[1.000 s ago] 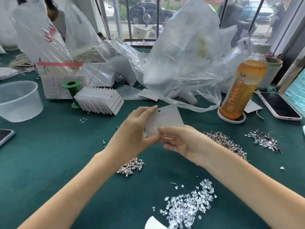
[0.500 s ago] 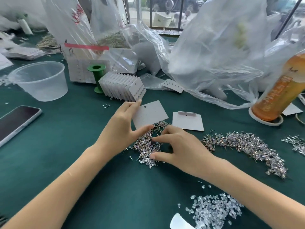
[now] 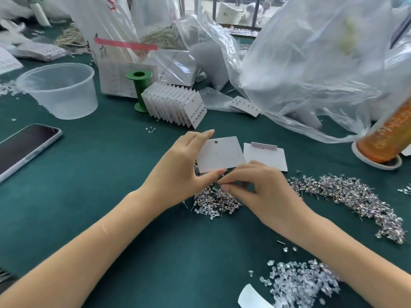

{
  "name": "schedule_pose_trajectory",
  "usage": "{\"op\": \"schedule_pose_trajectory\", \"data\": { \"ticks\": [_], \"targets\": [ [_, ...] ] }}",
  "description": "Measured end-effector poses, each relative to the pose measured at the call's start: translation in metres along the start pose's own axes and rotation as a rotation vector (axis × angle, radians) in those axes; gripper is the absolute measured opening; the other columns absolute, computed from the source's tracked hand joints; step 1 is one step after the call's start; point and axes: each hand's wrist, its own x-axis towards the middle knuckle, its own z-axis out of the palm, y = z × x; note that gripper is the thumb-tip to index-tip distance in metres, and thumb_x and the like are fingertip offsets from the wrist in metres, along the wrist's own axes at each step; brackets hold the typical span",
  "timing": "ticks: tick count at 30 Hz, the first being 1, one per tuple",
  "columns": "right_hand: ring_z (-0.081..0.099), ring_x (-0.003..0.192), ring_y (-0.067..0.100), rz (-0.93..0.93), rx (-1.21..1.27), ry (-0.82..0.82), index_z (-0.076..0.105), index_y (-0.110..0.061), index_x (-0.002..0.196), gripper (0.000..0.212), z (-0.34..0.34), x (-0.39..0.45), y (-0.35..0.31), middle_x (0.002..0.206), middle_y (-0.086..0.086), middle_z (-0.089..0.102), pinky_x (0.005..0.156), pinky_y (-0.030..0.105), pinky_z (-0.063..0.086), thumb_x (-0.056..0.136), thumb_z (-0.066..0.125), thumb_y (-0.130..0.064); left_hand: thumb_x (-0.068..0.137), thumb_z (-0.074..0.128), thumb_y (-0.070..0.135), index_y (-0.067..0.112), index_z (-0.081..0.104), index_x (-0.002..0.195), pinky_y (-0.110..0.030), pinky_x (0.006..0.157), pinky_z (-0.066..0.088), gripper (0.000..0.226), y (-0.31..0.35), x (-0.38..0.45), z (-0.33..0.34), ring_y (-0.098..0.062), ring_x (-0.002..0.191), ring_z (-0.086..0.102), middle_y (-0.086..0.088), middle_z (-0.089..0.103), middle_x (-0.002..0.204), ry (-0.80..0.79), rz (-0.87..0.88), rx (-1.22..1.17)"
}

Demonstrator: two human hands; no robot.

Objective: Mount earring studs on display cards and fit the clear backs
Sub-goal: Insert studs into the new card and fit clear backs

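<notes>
One blank display card [image 3: 219, 155] sits pinched in the left hand [image 3: 180, 167], just above the near stud pile [image 3: 213, 200]. Right hand [image 3: 255, 185] fingertips are closed at that pile, probably on one stud, too small to confirm. Step: stud pickup. Next: align post with a card hole; clear backs [image 3: 300, 283] lie near the table's front edge.

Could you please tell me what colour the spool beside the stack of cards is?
The spool is green, seen in the head view.
</notes>
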Motion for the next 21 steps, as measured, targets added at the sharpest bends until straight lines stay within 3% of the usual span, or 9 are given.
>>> {"op": "schedule_pose_trajectory", "data": {
  "ticks": [4,6,9,12,14,17,19,21],
  "targets": [
    [0.051,0.055,-0.003,0.055,0.198,0.011,0.077,-0.020,0.080,0.010,-0.014,0.004,0.001,0.060,-0.020,0.064,0.055,0.006,0.036,0.080,0.076,-0.011,0.076,0.075,0.035,0.009,0.037,0.142,-0.017,0.100,0.032,0.081,0.003,-0.003,0.004,-0.015,0.118,0.047,-0.004,0.054,0.124,-0.043,0.030,-0.023],
    [0.059,0.060,-0.001,0.098,0.336,0.013,0.077,-0.022,0.076,0.012,-0.021,0.008,0.001,0.070,-0.011,0.072,0.061,0.010,0.044,0.078,0.077,-0.011,0.075,0.076,0.035,0.013,0.033,0.144,-0.018,0.099,0.033,0.084,0.006,-0.005,0.005,-0.013,0.117,0.048,-0.001,0.054,0.123,-0.068,0.036,-0.043],
    [0.069,0.077,0.019,0.156,0.455,0.080,0.076,-0.025,0.075,0.012,-0.027,0.012,0.003,0.079,-0.003,0.074,0.075,0.027,0.053,0.075,0.077,-0.013,0.072,0.077,0.038,0.022,0.027,0.146,-0.012,0.097,0.033,0.091,0.011,-0.008,0.006,-0.008,0.113,0.048,0.006,0.056,0.120,-0.107,0.048,-0.111],
    [0.054,0.060,0.008,0.130,0.371,0.078,0.076,-0.029,0.071,0.016,-0.020,0.013,0.001,0.066,-0.017,0.068,0.060,0.012,0.041,0.078,0.077,-0.014,0.069,0.077,0.043,0.030,0.021,0.147,-0.010,0.095,0.035,0.097,0.016,-0.010,0.007,-0.002,0.110,0.050,0.016,0.056,0.115,-0.132,0.048,-0.187],
    [0.054,0.069,0.004,0.111,0.313,0.081,0.075,-0.028,0.072,0.017,-0.014,0.013,-0.001,0.073,-0.017,0.067,0.066,0.005,0.037,0.077,0.077,-0.012,0.068,0.075,0.047,0.033,0.018,0.147,-0.010,0.094,0.036,0.098,0.019,-0.011,0.007,0.001,0.109,0.051,0.021,0.055,0.112,-0.144,0.053,-0.216],
    [0.056,0.095,0.008,0.108,0.262,0.099,0.075,-0.029,0.075,0.016,-0.009,0.012,-0.001,0.088,-0.016,0.066,0.084,0.014,0.039,0.076,0.079,-0.014,0.067,0.075,0.046,0.035,0.015,0.147,-0.016,0.097,0.039,0.100,0.020,-0.012,0.007,0.001,0.110,0.052,0.016,0.058,0.114,-0.164,0.051,-0.250],
    [0.054,0.101,0.010,0.103,0.226,0.104,0.076,-0.029,0.076,0.013,-0.006,0.012,0.000,0.090,-0.017,0.064,0.091,0.017,0.036,0.076,0.079,-0.016,0.068,0.076,0.044,0.034,0.014,0.147,-0.022,0.098,0.041,0.101,0.020,-0.012,0.008,-0.002,0.111,0.054,0.011,0.060,0.116,-0.172,0.051,-0.259],
    [0.052,0.103,0.008,0.090,0.184,0.120,0.076,-0.028,0.077,0.013,-0.005,0.011,-0.001,0.091,-0.016,0.064,0.091,0.013,0.033,0.076,0.078,-0.015,0.068,0.077,0.043,0.034,0.014,0.147,-0.024,0.098,0.042,0.102,0.020,-0.012,0.008,-0.002,0.111,0.054,0.011,0.060,0.116,-0.174,0.052,-0.261]
  ]
}}
